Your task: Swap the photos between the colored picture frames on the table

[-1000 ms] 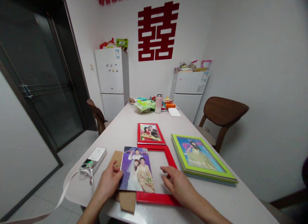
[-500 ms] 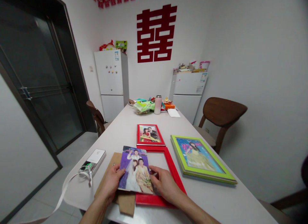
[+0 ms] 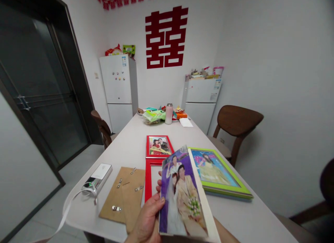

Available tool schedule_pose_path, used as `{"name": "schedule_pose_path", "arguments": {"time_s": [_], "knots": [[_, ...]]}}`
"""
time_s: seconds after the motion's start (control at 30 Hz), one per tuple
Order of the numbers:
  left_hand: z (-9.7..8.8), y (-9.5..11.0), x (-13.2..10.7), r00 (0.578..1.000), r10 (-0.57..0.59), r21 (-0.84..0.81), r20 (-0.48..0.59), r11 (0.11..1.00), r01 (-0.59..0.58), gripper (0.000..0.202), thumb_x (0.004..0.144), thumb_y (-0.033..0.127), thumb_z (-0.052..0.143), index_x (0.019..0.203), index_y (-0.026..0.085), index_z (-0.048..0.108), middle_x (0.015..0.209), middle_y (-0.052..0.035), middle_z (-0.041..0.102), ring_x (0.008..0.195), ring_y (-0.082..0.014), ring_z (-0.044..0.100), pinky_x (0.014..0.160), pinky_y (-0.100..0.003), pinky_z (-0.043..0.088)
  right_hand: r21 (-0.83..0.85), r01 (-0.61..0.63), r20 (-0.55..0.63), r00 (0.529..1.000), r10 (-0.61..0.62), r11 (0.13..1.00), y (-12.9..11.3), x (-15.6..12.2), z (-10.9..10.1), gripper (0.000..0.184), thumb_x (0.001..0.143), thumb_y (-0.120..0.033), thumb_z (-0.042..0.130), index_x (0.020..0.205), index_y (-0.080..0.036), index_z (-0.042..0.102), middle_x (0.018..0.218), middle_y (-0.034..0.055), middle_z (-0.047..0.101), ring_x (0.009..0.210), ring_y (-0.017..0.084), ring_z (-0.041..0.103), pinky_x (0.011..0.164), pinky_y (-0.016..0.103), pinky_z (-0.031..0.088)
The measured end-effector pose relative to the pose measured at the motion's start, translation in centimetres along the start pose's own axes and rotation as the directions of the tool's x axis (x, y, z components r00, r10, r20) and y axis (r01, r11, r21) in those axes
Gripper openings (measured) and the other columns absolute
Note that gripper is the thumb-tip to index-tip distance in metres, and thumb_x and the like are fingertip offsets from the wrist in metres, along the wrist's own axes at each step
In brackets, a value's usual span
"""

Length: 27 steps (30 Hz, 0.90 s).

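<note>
My left hand [image 3: 146, 218] is closed on the left edge of a loose wedding photo [image 3: 182, 197], thumb on its face, holding it lifted and tilted above the table's near edge. Of my right arm only the forearm [image 3: 225, 234] shows under the photo; that hand is hidden behind the print. Beneath the photo lies an empty red frame [image 3: 148, 182], mostly covered. A brown backing board [image 3: 125, 194] with metal clips lies flat to its left. A small red framed photo [image 3: 158, 146] sits just beyond, and a green framed picture [image 3: 221, 177] lies to the right.
A white power bank [image 3: 97, 176] with a white strap lies near the white table's [image 3: 130, 145] left edge. A bottle [image 3: 169, 114] and snack packets stand at the far end. Wooden chairs [image 3: 238, 121] flank the table; two white fridges [image 3: 118, 86] stand against the back wall.
The wedding photo has been lifted off the red frame and brought up toward the camera, tilted. The backing board now lies uncovered. My right hand has gone out of sight behind the photo.
</note>
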<state>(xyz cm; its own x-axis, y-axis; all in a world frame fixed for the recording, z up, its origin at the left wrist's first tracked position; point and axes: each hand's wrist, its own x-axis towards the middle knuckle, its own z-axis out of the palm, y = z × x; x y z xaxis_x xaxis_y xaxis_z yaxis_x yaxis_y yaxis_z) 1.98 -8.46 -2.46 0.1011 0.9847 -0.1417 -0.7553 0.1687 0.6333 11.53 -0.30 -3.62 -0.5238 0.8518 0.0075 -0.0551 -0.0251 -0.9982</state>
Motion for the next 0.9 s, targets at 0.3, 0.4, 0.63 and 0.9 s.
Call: {"name": "schedule_pose_path", "arguments": {"time_s": [0.3,0.4,0.63,0.9], "knots": [[-3.7,2.0,0.6,0.963,0.248,0.695,-0.103,0.710,-0.108,0.032,0.069,0.035,0.053,0.094,0.015,0.055,0.090,-0.0080,0.063,0.085,-0.0223,0.057,0.072,-0.032,0.045,0.186,-0.094,-0.139,0.983,0.121,0.978,-0.8,0.9,-2.3,0.027,0.073,-0.036,0.042,0.089,-0.016,0.049,0.081,0.0091,0.065,0.072,0.020,0.062,0.062,0.031,0.049],[-5.3,2.8,0.8,0.915,0.396,0.841,-0.077,0.519,-0.153,0.031,0.071,0.025,0.050,0.100,0.014,0.052,0.102,-0.0093,0.059,0.096,-0.0210,0.052,0.085,-0.032,0.037,0.019,-0.163,-0.263,0.951,0.162,0.986,-0.2,1.7,-3.6,0.020,0.075,-0.030,0.038,0.086,-0.015,0.046,0.075,0.0086,0.066,0.069,0.020,0.063,0.058,0.030,0.049],[-5.1,1.8,0.1,0.924,0.381,0.963,-0.028,0.259,-0.078,0.043,0.065,0.020,0.053,0.107,0.015,0.052,0.117,-0.0112,0.050,0.110,-0.0239,0.042,0.095,-0.036,0.027,-0.229,-0.190,-0.345,0.933,0.103,0.955,1.4,4.1,-4.1,0.033,0.072,-0.022,0.034,0.100,-0.010,0.047,0.066,0.0065,0.066,0.065,0.019,0.063,0.058,0.028,0.048],[-5.6,1.2,-0.1,0.940,0.339,0.990,0.036,0.115,-0.079,0.049,0.064,0.020,0.052,0.112,0.013,0.049,0.126,-0.0122,0.042,0.116,-0.0239,0.037,0.099,-0.037,0.025,-0.555,-0.168,-0.313,0.950,-0.017,0.814,2.0,5.1,-3.6,0.039,0.071,-0.021,0.033,0.102,-0.011,0.053,0.078,0.0077,0.067,0.068,0.018,0.062,0.057,0.026,0.046]]}}
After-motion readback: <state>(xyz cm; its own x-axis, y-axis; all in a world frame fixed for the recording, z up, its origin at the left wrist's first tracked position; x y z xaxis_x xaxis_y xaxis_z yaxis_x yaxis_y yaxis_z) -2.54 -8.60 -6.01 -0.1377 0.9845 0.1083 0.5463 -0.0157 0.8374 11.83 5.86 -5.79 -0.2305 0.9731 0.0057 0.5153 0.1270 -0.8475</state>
